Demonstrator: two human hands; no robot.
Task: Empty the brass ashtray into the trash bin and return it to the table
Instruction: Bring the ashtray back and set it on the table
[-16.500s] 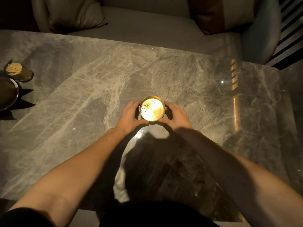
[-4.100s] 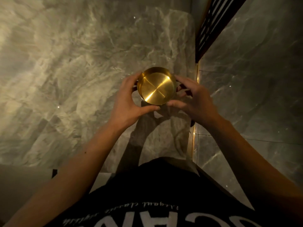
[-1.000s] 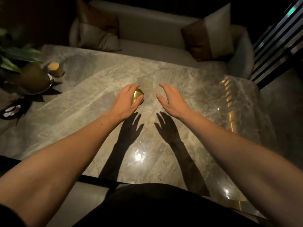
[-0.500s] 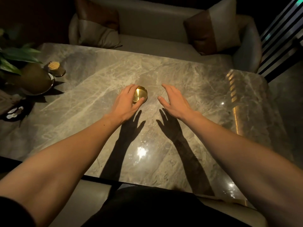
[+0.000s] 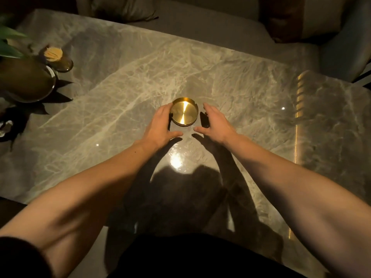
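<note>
The round brass ashtray (image 5: pixel 184 111) stands upright on the grey marble table (image 5: pixel 120 101), near its middle, and its shiny inside looks clean. My left hand (image 5: pixel 161 125) rests just left of it, fingers spread, fingertips at or very near the rim. To the right of the ashtray my right hand (image 5: pixel 215 123) hovers, fingers apart, with a small gap to the rim. Neither hand holds anything. No trash bin is in view.
A potted plant on a dark plate (image 5: pixel 26 81) and a jar of toothpicks (image 5: pixel 55 57) stand at the table's left end. A sofa with cushions (image 5: pixel 200 19) runs along the far edge. The table's right edge (image 5: pixel 297 121) glows with a light strip.
The view has tilted down and closer over the table. Both hands have drawn back a little from the ashtray, which is now fully uncovered and sits where it was.
</note>
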